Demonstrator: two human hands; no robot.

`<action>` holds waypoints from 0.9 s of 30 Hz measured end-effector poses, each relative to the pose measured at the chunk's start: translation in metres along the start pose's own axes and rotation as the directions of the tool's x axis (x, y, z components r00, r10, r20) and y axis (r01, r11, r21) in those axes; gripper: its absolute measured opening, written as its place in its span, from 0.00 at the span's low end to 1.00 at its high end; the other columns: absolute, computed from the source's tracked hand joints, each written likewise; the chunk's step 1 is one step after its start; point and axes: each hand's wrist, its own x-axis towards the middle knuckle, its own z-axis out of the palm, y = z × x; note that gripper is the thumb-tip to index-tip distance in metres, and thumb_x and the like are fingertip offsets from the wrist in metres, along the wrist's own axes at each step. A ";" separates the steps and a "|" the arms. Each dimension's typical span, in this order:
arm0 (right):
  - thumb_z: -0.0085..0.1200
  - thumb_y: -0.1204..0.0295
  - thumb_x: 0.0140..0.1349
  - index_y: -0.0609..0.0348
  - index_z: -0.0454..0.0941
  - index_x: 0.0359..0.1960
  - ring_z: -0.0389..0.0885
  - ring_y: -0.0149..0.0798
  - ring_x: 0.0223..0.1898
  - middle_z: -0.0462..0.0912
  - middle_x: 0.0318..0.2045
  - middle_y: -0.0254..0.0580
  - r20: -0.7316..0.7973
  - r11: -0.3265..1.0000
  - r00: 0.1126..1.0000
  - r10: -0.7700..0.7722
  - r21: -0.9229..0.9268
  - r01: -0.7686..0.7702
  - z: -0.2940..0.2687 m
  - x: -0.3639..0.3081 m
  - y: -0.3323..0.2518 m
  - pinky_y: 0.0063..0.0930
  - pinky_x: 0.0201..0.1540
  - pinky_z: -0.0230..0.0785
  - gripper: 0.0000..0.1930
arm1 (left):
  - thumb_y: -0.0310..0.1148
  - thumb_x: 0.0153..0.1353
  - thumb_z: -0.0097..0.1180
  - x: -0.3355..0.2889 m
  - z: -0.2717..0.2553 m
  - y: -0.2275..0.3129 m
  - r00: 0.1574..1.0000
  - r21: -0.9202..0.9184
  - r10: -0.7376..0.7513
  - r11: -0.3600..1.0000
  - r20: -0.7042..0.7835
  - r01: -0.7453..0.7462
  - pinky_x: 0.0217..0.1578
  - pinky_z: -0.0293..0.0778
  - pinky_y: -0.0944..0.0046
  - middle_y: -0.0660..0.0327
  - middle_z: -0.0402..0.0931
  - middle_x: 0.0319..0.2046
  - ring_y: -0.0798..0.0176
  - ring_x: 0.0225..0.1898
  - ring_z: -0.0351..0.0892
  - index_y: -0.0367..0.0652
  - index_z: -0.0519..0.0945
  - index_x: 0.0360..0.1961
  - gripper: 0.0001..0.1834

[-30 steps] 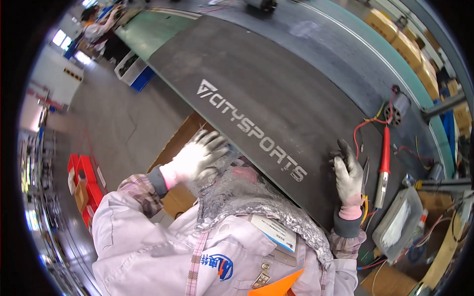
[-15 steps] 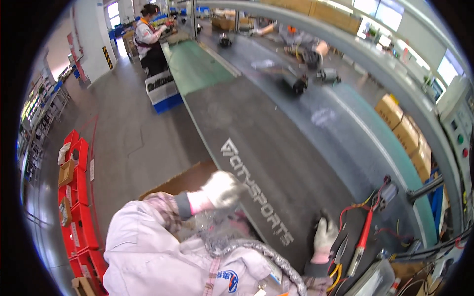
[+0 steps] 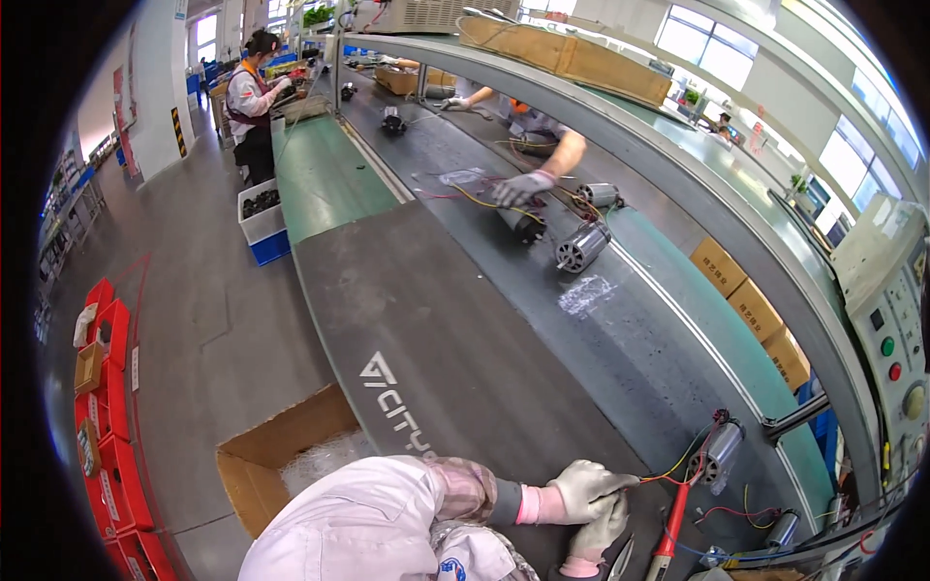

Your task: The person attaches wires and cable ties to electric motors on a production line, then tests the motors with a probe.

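Both gloved hands meet at the near right edge of the dark treadmill deck (image 3: 455, 387). The left hand (image 3: 581, 487) lies over the right hand (image 3: 599, 533), fingers curled as if gripping the board's edge; what they hold is hidden. A small motor (image 3: 719, 453) with coloured wires lies just beside them.

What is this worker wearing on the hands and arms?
Both hands are in light grey-white knit work gloves with pink cuffs: the left hand and, just below it, the right hand. The left arm wears a pale pink-white jacket sleeve, a plaid patterned oversleeve near the wrist and a dark grey cuff band.
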 end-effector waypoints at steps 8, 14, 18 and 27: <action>0.48 0.63 0.69 0.70 0.71 0.56 0.78 0.38 0.44 0.79 0.46 0.44 -0.013 0.999 0.999 0.034 0.018 -0.034 0.003 0.000 -0.021 0.33 0.48 0.71 0.22 | 0.36 0.56 0.53 0.028 0.000 -0.021 0.990 -0.060 -0.117 0.991 0.079 0.122 0.30 0.75 0.48 0.50 0.76 0.20 0.45 0.25 0.78 0.47 0.78 0.55 0.24; 0.45 0.76 0.66 0.73 0.71 0.56 0.80 0.31 0.32 0.81 0.39 0.47 0.135 0.915 0.958 0.253 0.288 -0.282 0.006 -0.004 -0.025 0.25 0.36 0.77 0.19 | 0.39 0.51 0.55 0.153 -0.079 -0.115 0.999 0.591 0.030 0.807 -0.038 -0.002 0.42 0.74 0.47 0.47 0.79 0.34 0.45 0.41 0.78 0.43 0.78 0.52 0.25; 0.47 0.77 0.65 0.72 0.76 0.52 0.82 0.32 0.32 0.82 0.38 0.47 0.155 0.940 0.963 0.221 0.228 -0.252 0.008 -0.005 -0.016 0.25 0.37 0.78 0.16 | 0.57 0.62 0.52 0.211 -0.105 -0.194 0.964 0.902 -0.239 0.431 0.112 0.002 0.70 0.46 0.45 0.53 0.55 0.71 0.46 0.73 0.48 0.52 0.66 0.67 0.36; 0.48 0.79 0.62 0.71 0.79 0.49 0.84 0.34 0.35 0.84 0.40 0.48 0.135 0.940 0.950 0.282 0.161 -0.302 0.011 -0.007 -0.017 0.25 0.39 0.79 0.15 | 0.56 0.55 0.61 0.233 -0.131 -0.263 0.848 0.860 -0.493 0.330 -0.194 0.389 0.66 0.57 0.45 0.47 0.58 0.67 0.41 0.69 0.56 0.53 0.61 0.69 0.43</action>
